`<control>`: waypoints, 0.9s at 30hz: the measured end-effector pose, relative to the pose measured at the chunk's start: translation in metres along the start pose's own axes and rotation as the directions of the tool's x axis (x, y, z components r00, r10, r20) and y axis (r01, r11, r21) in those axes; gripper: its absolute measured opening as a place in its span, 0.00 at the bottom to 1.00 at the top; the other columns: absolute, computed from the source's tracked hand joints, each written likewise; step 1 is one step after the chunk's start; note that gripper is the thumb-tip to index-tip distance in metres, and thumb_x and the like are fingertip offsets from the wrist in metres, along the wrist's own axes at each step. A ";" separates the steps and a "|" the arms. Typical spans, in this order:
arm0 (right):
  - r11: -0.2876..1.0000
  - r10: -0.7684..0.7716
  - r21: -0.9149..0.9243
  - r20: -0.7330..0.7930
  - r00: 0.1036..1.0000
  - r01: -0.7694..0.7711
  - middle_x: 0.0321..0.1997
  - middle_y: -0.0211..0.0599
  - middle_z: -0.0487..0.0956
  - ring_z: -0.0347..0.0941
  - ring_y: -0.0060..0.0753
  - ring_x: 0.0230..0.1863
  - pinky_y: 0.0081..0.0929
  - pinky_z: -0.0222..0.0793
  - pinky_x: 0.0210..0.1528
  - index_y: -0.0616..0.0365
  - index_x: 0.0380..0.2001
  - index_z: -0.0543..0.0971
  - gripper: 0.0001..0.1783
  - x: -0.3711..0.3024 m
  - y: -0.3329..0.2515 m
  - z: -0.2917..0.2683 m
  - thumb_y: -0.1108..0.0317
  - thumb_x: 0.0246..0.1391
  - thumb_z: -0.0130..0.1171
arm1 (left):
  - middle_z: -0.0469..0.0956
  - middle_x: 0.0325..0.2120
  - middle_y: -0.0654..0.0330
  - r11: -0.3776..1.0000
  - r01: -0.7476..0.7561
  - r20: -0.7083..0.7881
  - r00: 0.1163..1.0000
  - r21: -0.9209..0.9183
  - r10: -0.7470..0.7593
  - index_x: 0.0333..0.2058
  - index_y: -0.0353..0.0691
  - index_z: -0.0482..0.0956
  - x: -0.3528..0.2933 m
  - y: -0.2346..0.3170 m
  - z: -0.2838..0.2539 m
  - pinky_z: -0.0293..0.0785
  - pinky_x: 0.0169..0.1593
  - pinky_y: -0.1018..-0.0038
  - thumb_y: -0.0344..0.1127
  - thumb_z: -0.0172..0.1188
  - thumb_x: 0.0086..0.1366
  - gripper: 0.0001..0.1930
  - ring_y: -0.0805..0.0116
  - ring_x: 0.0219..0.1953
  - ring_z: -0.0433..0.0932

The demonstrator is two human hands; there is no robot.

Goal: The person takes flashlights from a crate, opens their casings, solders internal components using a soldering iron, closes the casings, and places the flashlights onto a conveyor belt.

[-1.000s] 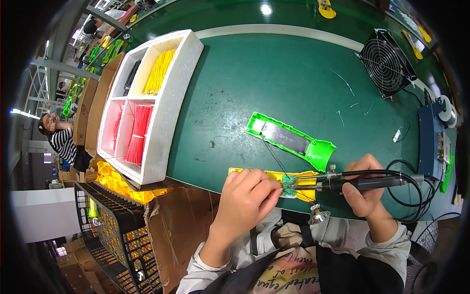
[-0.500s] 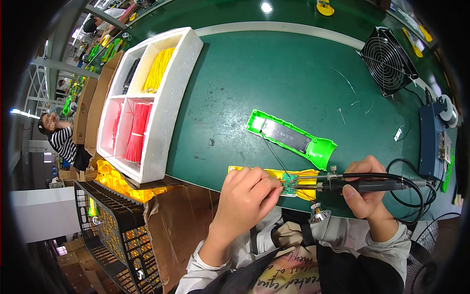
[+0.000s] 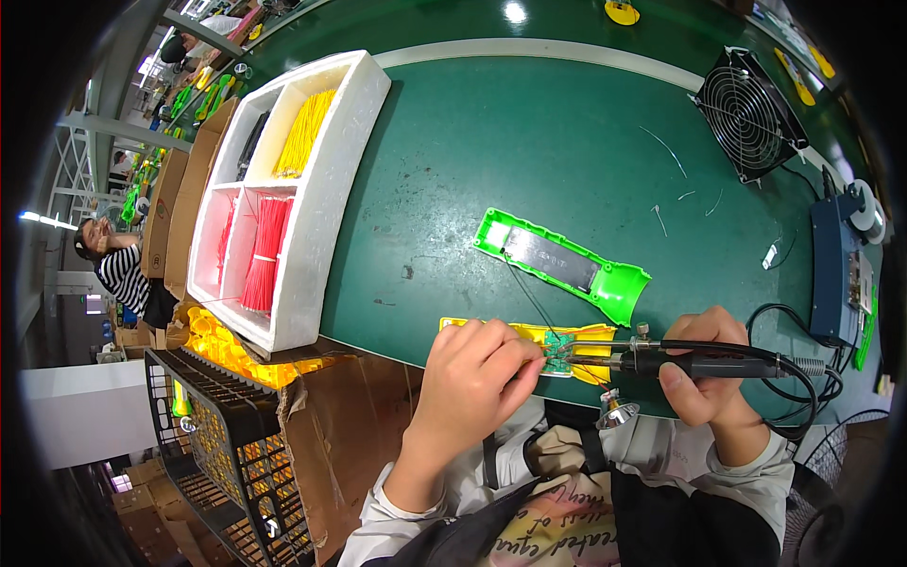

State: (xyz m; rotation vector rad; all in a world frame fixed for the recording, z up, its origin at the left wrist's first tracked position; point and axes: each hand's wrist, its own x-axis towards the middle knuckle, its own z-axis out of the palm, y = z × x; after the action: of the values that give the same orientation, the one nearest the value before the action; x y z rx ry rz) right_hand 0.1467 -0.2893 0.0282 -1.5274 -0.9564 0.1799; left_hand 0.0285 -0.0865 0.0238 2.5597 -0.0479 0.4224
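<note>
My right hand [image 3: 707, 378] grips a soldering iron [image 3: 727, 365] with a thin feed tube along its top. The iron's tip points left and meets, or nearly meets, a small green circuit board [image 3: 557, 352] in a yellow plastic shell [image 3: 595, 340] at the table's near edge. My left hand [image 3: 482, 373] is closed in a pinch at the board's left side, over part of the shell; what its fingertips hold is too small to make out. A silvery lamp cup [image 3: 618, 412] hangs on wires below the shell. Beyond lies a green shell half [image 3: 619, 293] with a dark block [image 3: 553, 263], joined by dark wire.
A white foam box [image 3: 351, 142] at left holds yellow [image 3: 307, 132], red [image 3: 267, 250] and black wires. A black fan [image 3: 746, 123] and a blue soldering unit [image 3: 836, 274] stand at right. A black crate [image 3: 255, 425] and cardboard are lower left. A person [image 3: 123, 269] is far left.
The cable end of the soldering iron has dipped slightly, with my right hand a touch lower. My left hand and the shells have hardly moved.
</note>
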 end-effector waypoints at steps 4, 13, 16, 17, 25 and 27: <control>1.000 0.010 0.012 0.000 1.000 -0.010 0.13 0.33 0.69 0.61 0.20 0.10 0.15 0.54 0.13 0.61 0.21 0.65 0.12 -0.001 0.000 -0.001 0.72 0.34 0.57 | 0.67 0.19 0.66 1.000 -0.026 0.019 0.999 -0.001 0.026 0.22 0.43 0.71 -0.001 -0.001 0.001 0.57 0.27 0.74 0.29 0.60 0.44 0.06 0.69 0.22 0.66; 0.993 -0.015 0.111 -0.147 0.989 0.032 0.16 0.37 0.68 0.55 0.16 0.13 0.14 0.51 0.14 0.63 0.23 0.63 0.12 -0.009 0.004 -0.006 0.73 0.36 0.55 | 0.67 0.20 0.66 1.000 -0.015 0.027 1.000 0.016 0.014 0.23 0.43 0.71 0.000 0.000 -0.002 0.58 0.28 0.73 0.29 0.60 0.45 0.06 0.69 0.23 0.66; 0.981 0.096 0.190 -0.242 0.965 -0.050 0.17 0.34 0.66 0.53 0.15 0.16 0.12 0.50 0.17 0.63 0.25 0.62 0.13 -0.013 0.001 -0.008 0.72 0.37 0.54 | 0.70 0.20 0.67 0.997 0.000 -0.020 1.000 0.079 0.002 0.23 0.44 0.74 -0.003 0.006 -0.004 0.59 0.28 0.74 0.29 0.61 0.43 0.07 0.69 0.24 0.68; 0.980 0.087 0.195 -0.232 0.969 -0.042 0.17 0.34 0.66 0.53 0.15 0.16 0.12 0.50 0.17 0.63 0.25 0.62 0.13 -0.014 0.001 -0.009 0.72 0.37 0.54 | 0.70 0.20 0.67 0.996 0.008 -0.031 1.000 0.088 -0.005 0.23 0.44 0.74 -0.004 0.010 -0.004 0.59 0.28 0.74 0.29 0.61 0.43 0.07 0.69 0.24 0.68; 0.989 0.120 0.129 -0.410 0.904 -0.072 0.17 0.32 0.64 0.55 0.16 0.13 0.11 0.52 0.14 0.58 0.25 0.61 0.22 -0.008 0.001 -0.007 0.57 0.39 0.61 | 0.71 0.20 0.61 0.953 0.270 -0.321 0.898 -0.136 -0.300 0.31 0.38 0.74 -0.028 0.002 -0.046 0.66 0.26 0.77 0.25 0.61 0.45 0.11 0.69 0.22 0.69; 0.989 0.125 0.126 -0.388 0.913 -0.082 0.17 0.32 0.64 0.55 0.15 0.13 0.11 0.51 0.14 0.58 0.25 0.61 0.21 -0.008 0.000 -0.009 0.58 0.39 0.60 | 0.71 0.21 0.59 0.919 0.376 -0.410 0.824 -0.121 -0.391 0.30 0.36 0.74 -0.034 -0.009 -0.054 0.65 0.25 0.79 0.24 0.59 0.47 0.09 0.70 0.21 0.69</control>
State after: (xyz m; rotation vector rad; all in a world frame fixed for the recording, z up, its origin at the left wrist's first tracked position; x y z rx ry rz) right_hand 0.1468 -0.3014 0.0263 -1.4445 -0.5353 -0.0053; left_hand -0.0181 -0.0521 0.0525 2.3023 0.6075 0.7988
